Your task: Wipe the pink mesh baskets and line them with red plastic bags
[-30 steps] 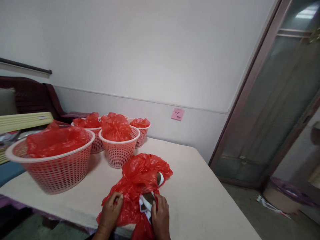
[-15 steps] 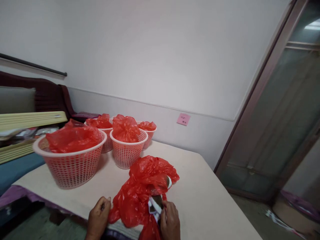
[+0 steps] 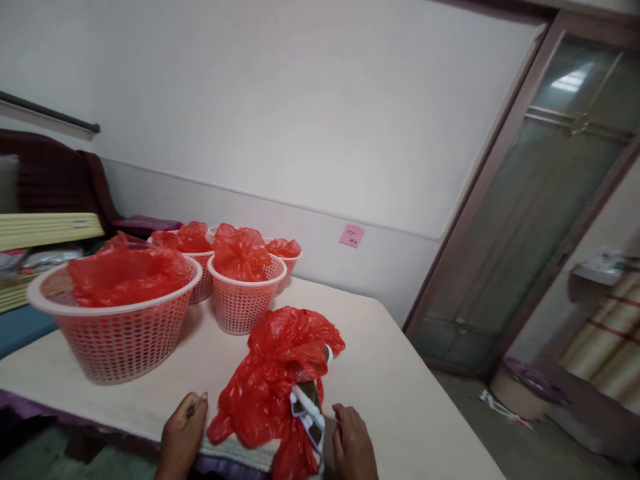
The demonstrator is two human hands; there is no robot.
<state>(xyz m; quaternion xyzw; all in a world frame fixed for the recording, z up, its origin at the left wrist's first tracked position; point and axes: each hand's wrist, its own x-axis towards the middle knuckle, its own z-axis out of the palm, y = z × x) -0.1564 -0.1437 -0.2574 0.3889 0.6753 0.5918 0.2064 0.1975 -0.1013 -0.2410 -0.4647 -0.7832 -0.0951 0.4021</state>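
Note:
On the table's near part lies a crumpled red plastic bag (image 3: 273, 373). Dark pieces with white fuzzy edges (image 3: 307, 403) poke out of its right side; their kind is unclear. My left hand (image 3: 183, 433) rests by the bag's lower left, fingers curled closed; whatever they may hold is hidden. Just right of the dark-and-white pieces, my right hand (image 3: 353, 441) hovers with thumb and forefinger apart and no visible object between them.
Several pink perforated baskets stand on the pale tabletop (image 3: 410, 400), lined with red bags; the largest basket (image 3: 117, 340) is at left, a smaller basket (image 3: 243, 307) beyond the bag. A pink note (image 3: 352, 235) sticks to the wall. A sliding glass door (image 3: 520, 220) is at right.
My right hand has let go of the dark-and-white pieces and moved off to the right. The view has turned rightward. The left hand stays closed beside the bag.

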